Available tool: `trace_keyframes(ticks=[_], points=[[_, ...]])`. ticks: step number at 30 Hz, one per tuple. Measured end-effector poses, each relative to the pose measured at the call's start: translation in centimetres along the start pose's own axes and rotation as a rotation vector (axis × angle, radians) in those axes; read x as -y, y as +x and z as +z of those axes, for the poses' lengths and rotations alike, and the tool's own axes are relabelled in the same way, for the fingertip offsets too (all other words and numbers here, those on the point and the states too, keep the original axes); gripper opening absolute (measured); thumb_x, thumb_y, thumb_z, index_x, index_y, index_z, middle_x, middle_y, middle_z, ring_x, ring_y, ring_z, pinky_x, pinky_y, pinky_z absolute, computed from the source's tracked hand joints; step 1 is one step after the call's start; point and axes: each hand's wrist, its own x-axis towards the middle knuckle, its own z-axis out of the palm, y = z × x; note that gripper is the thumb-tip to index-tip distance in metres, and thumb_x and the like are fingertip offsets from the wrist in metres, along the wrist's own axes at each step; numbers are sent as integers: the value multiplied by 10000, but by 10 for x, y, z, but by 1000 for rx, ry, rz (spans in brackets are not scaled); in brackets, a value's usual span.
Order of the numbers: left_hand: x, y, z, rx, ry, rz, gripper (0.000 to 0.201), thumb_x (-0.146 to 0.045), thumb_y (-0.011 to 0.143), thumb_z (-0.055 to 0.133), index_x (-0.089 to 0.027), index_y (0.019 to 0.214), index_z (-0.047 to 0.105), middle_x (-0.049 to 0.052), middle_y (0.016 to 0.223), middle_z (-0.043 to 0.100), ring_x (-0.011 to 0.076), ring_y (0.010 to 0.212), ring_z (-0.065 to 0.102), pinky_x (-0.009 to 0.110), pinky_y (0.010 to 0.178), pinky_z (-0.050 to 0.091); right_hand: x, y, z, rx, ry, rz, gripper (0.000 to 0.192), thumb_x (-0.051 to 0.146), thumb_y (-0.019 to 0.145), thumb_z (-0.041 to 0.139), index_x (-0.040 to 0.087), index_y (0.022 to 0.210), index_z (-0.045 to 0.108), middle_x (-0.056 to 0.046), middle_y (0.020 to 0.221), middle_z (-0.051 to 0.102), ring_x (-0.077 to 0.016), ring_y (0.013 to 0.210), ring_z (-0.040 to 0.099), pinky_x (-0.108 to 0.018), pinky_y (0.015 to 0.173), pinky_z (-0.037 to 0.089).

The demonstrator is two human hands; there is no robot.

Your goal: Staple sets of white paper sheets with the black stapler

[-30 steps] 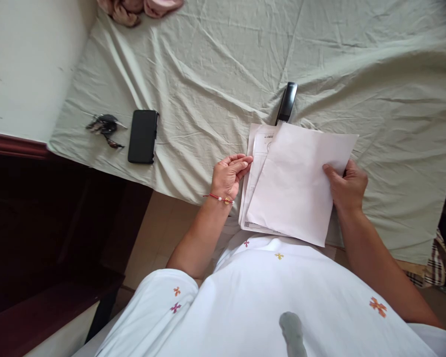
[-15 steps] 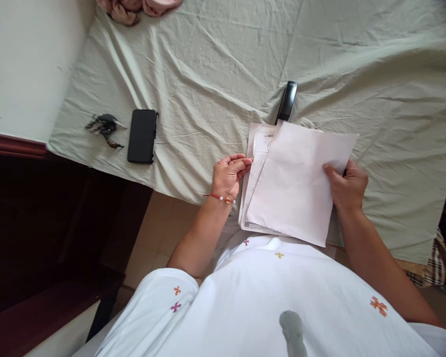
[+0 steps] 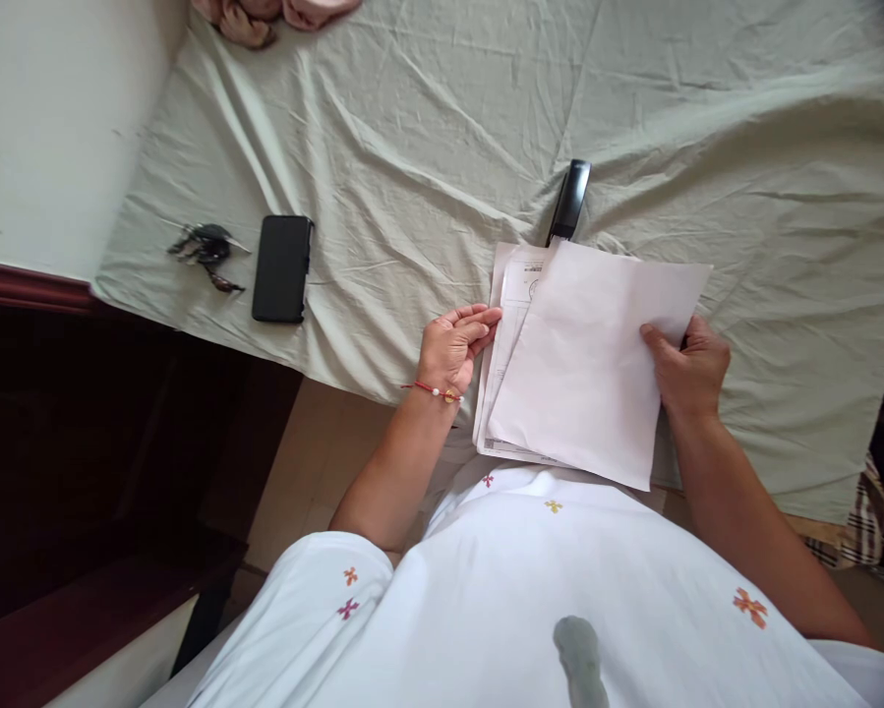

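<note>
Where the wrinkled pale green bed sheet [image 3: 442, 128] covers the bed, a stack of white paper sheets [image 3: 581, 379] lies at its near edge, the blank top sheet turned askew over printed pages. The right hand [image 3: 688, 369] pinches the right edge of that top sheet, thumb on its upper face. The left hand [image 3: 454, 346] rests at the stack's left edge, fingers loosely curled, clasping nothing. A black rectangular phone [image 3: 283, 268] lies well to the left. A black stapler [image 3: 568, 202] sits just beyond the stack. A small dark bunch of keys [image 3: 206, 251] lies left of the phone.
</note>
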Motion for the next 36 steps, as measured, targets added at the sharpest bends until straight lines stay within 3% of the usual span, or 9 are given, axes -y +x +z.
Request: trace_keyframes(ticks=[12, 20, 28, 36], points=[[2, 2, -3, 18, 5, 16, 233, 24, 729, 789, -140, 873, 708, 28, 821, 823, 135, 848, 789, 333, 1040, 592, 3, -1, 1, -6, 1, 13, 280, 450, 745, 759, 207, 877, 718, 48, 750, 681, -130, 666, 556, -268, 645, 445], [3, 1, -1, 14, 10, 44, 230, 31, 685, 726, -142, 836, 702, 3, 750, 796, 112, 754, 742, 333, 1001, 590, 3, -2, 1, -1, 7, 10, 294, 441, 749, 760, 200, 917, 739, 40, 781, 709, -128, 676, 575, -266, 650, 451], [5, 3, -1, 6, 24, 66, 270, -41, 612, 831, -162, 798, 679, -28, 669, 732, 129, 719, 729, 361, 975, 598, 4, -1, 0, -7, -5, 13, 274, 444, 743, 755, 207, 877, 720, 49, 753, 681, -128, 675, 551, -264, 650, 439], [1, 1, -1, 11, 45, 24, 229, 28, 687, 700, -140, 841, 722, 15, 781, 809, 125, 796, 759, 348, 1024, 604, 7, -2, 0, -11, -13, 10, 274, 437, 737, 749, 205, 881, 727, 37, 762, 704, -131, 672, 566, -269, 648, 437]])
